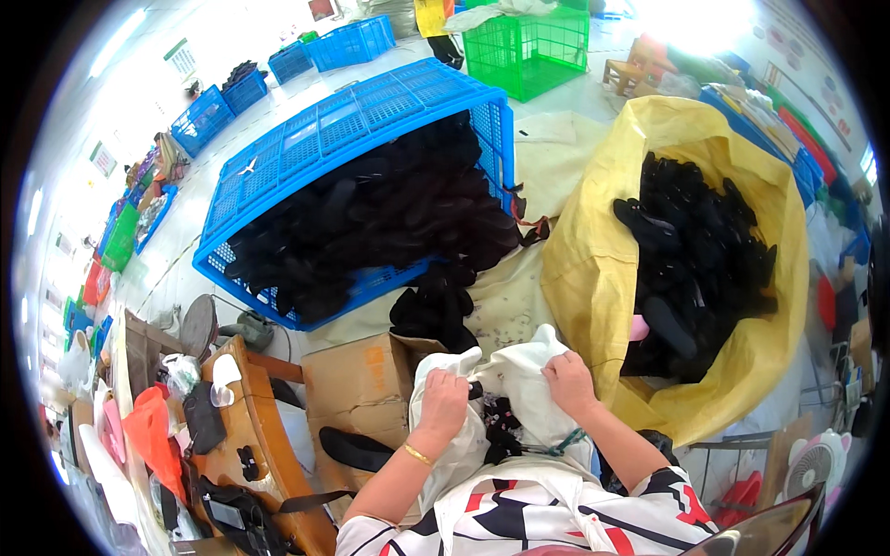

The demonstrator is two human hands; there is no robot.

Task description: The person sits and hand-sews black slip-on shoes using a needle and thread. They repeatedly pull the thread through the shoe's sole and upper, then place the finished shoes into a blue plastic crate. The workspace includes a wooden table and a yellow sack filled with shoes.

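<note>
Green crate (526, 63): upper middle, on the pale floor (174, 227), white sheeting (478, 17) over its top edge.
Person (431, 18): yellow garment, dark legs, just left of that crate.
Fan (812, 469): round, lower right.
Counter (258, 435): wooden, lower left.
Orange-red bag (151, 428): crumpled, left of the counter.

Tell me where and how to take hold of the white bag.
The white bag is probably best pinched at two opposite spots on its upper rim, left and right, coming in from the outer sides. Its mouth gapes upward and its soft-looking wall hangs in folds, so a single hold might let it slump over the dark items inside.
</note>
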